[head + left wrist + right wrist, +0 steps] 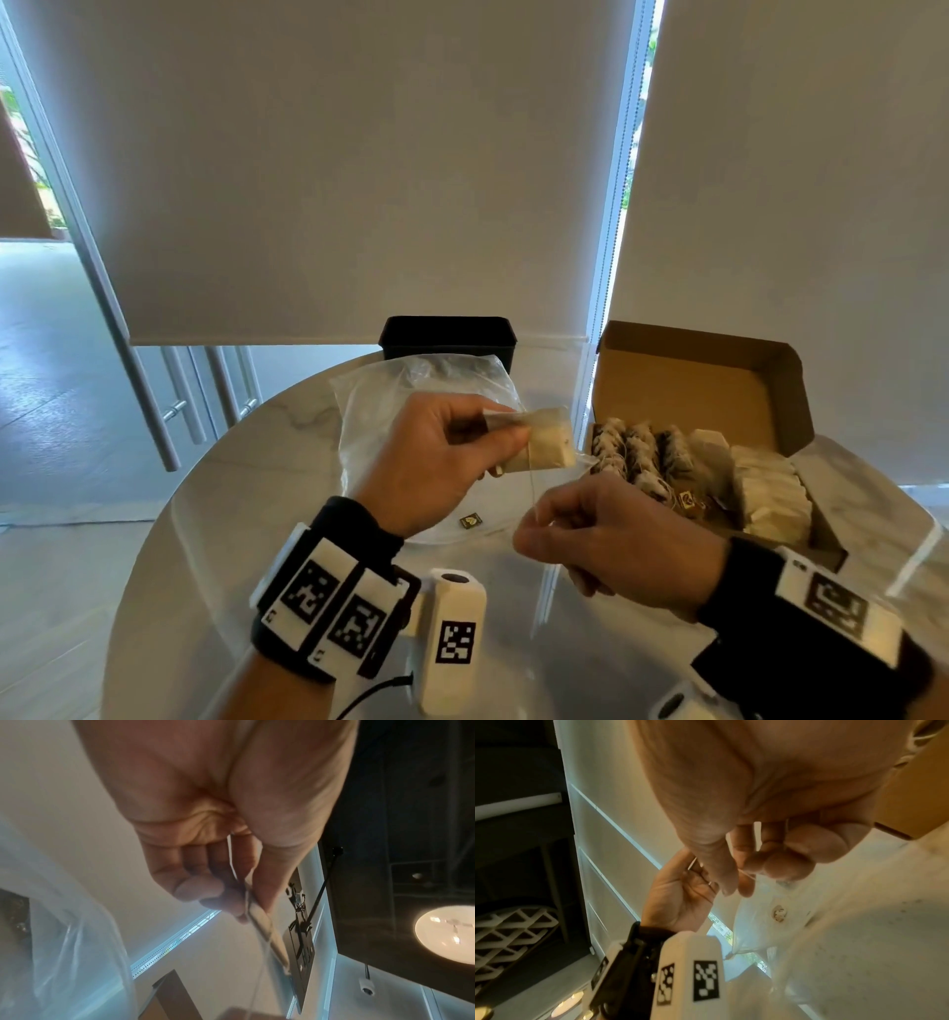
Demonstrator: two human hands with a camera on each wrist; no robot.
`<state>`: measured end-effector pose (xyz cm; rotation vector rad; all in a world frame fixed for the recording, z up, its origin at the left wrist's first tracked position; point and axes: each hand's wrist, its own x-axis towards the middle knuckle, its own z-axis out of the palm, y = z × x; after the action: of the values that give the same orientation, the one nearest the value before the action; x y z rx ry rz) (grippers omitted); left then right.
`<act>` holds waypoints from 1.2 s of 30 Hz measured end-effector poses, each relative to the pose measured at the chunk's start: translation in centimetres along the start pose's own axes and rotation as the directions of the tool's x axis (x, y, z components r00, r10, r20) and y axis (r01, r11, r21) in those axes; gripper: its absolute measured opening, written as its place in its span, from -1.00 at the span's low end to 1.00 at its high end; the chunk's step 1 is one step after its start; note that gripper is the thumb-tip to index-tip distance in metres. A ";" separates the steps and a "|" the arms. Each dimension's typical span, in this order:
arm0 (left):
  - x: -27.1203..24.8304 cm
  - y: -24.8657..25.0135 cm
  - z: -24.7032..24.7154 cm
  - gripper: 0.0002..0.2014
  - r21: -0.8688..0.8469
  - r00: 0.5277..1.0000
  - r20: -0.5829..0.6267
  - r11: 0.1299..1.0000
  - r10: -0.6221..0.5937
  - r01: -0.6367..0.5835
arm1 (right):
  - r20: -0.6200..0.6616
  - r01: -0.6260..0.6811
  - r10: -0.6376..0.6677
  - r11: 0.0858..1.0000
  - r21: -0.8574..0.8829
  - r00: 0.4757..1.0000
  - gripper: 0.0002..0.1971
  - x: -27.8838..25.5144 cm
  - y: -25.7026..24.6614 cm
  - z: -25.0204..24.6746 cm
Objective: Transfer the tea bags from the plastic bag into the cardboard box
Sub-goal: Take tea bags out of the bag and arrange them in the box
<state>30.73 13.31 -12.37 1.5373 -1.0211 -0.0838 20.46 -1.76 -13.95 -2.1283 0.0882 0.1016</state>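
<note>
Above the plastic bag (390, 411), left hand (436, 457) pinches a tea bag (547, 444) (right hand (616, 545) pinching its string (531, 488)).

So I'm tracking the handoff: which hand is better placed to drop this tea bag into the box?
Left hand: it already pinches the tea bag beside the cardboard box. The right hand holds only its string.

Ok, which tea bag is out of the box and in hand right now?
The pale tea bag pinched in the left hand, held above the plastic bag; the right hand pinches its string. The others sit packed in the cardboard box.
</note>
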 end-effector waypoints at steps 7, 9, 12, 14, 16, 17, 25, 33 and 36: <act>0.1 0.0 -0.6 -0.90 -0.034 0.996 -0.093 0.999 -0.017 0.014 | -0.028 0.017 -0.019 0.998 -0.062 0.999 -0.91 -1.5 0.8 -1.1; 0.1 -0.2 -0.9 -0.82 -0.026 0.992 -0.114 0.999 -0.047 0.045 | -0.054 0.032 -0.036 0.996 -0.087 0.998 -0.91 -2.4 0.4 -1.9; 0.0 -0.5 -1.1 -0.69 0.042 0.988 -0.108 0.993 -0.106 0.111 | -0.167 0.106 -0.104 0.994 0.004 0.980 -0.77 -3.6 -1.1 -4.0; 0.0 -0.7 -1.1 -0.59 0.048 0.985 -0.091 0.987 -0.146 0.151 | -0.247 0.192 -0.169 0.979 0.073 0.954 -0.81 -3.9 -2.7 -5.2; -0.1 -0.7 -0.8 -0.52 0.060 0.986 -0.062 0.985 -0.158 0.162 | -0.240 0.249 -0.237 0.968 0.021 0.941 -0.84 -3.6 -4.1 -5.6; -0.1 -0.6 -0.7 -0.50 0.061 0.987 -0.045 0.985 -0.156 0.159 | -0.225 0.234 -0.239 0.971 -0.047 0.945 -0.87 -3.1 -4.7 -5.5; -0.1 -0.2 0.4 -0.60 0.058 0.992 0.060 0.993 -0.109 0.105 | -0.107 0.102 -0.159 0.904 -0.416 0.981 -0.93 1.0 -5.5 -4.9; 0.1 -2.1 -1.5 -0.90 0.491 0.981 -0.115 0.850 -0.154 0.191 | -0.261 -0.064 -0.126 0.786 -0.615 0.957 -0.92 -2.8 -2.1 -11.4; 0.2 -2.3 -1.7 -0.94 0.571 0.964 -0.096 0.779 -0.250 0.259 | -0.316 -0.245 0.026 0.692 -0.679 0.948 -0.87 -4.5 0.6 -13.9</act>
<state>33.06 14.27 -13.72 2.2342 -0.8561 0.0601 16.47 -13.80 -6.62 -2.9161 0.4476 -0.1082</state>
